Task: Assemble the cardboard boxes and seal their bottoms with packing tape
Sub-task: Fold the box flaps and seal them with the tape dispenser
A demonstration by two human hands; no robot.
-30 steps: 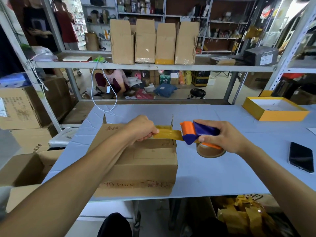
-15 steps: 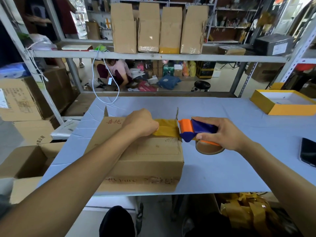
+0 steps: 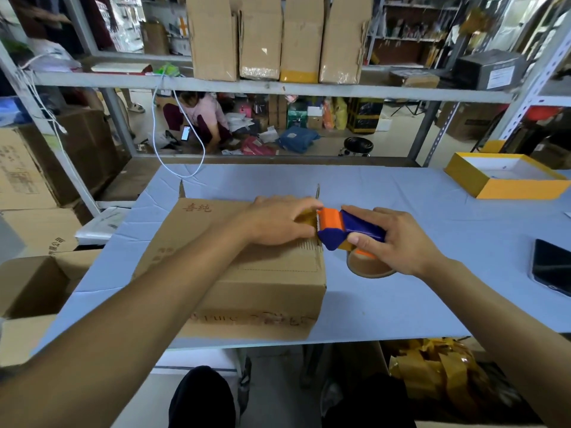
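One cardboard box lies on the blue surface near its front edge, flaps folded shut on top. The left hand presses flat, fingers together, on a short strip of yellow tape at the box's right edge. The right hand is clamped round the tape dispenser, its toothed edge at that same edge. Judgement: taping of this seam is only beginning; the run across the flaps is not yet laid. Four taped boxes stand on the shelf beyond.
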